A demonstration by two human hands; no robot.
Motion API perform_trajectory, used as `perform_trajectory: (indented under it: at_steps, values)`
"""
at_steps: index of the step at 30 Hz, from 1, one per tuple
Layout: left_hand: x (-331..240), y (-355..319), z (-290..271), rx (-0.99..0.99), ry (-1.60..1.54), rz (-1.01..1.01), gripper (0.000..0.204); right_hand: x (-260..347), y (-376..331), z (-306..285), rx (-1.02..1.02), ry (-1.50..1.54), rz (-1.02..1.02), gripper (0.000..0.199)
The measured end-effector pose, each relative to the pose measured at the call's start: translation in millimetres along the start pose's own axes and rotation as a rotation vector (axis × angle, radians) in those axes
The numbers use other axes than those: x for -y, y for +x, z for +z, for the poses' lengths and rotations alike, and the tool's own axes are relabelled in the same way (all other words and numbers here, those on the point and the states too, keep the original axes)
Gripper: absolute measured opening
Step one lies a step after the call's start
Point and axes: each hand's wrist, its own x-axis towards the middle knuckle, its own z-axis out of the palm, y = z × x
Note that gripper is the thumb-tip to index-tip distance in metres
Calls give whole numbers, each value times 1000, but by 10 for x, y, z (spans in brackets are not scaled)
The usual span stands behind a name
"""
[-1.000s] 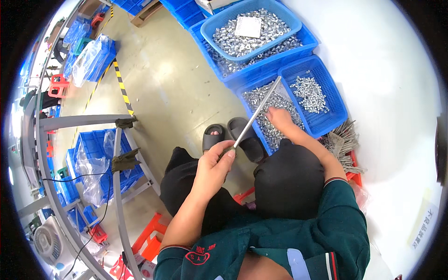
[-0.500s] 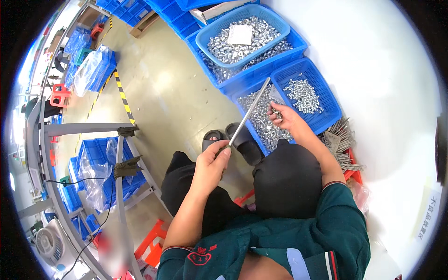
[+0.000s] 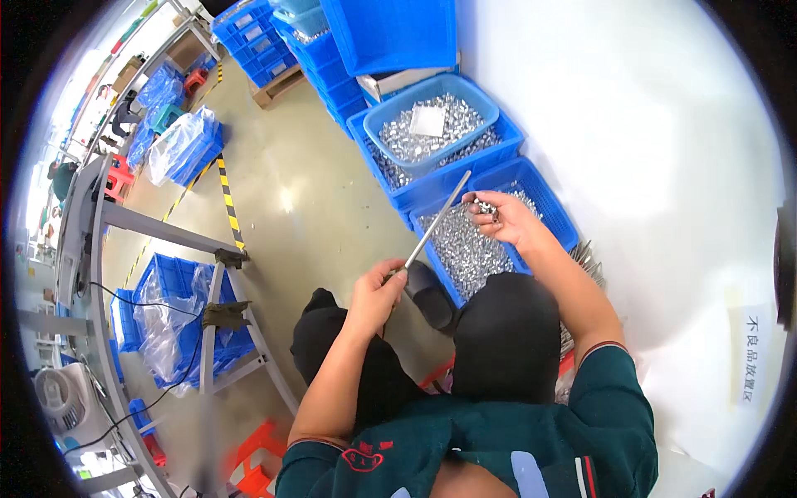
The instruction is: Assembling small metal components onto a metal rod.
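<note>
A long thin metal rod [image 3: 437, 222] slants up and away from my left hand [image 3: 376, 295], whose fingers are closed round its lower end. My right hand [image 3: 515, 221], palm up with curled fingers, holds several small metal nuts [image 3: 484, 208] close to the rod's far end. Below that hand is a blue basket [image 3: 435, 264] full of loose small silvery parts. Partly behind my right forearm, a second blue mesh basket [image 3: 544, 192] holds more of them. The rod's grip end is hidden in my left hand.
Beyond the baskets, a light-blue basin [image 3: 491, 116] of metal parts, with a paper slip [image 3: 427, 121], sits in a blue crate [image 3: 440, 181]. Thin metal rods [image 3: 588, 259] lie right of my forearm. A grey frame [image 3: 170, 228] stands left; a white surface [image 3: 656, 207] lies right.
The view has shifted, so the baskets appear lower and more of the stacked crates shows at the top. My right hand with the nuts has come nearer the rod's far end.
</note>
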Motion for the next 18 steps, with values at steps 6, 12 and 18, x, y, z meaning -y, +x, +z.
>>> perform_trajectory:
  at_steps: [6,12,18]
  values:
    - [2,-113,-66,54,-44,141,30,166,-302,534,-66,-33,-170,20]
    - [-6,-205,-124,163,-78,200,31,260,-545,913,-71,6,-319,26]
    - [56,-179,-83,190,-155,258,30,170,-671,1206,-60,-26,-309,26]
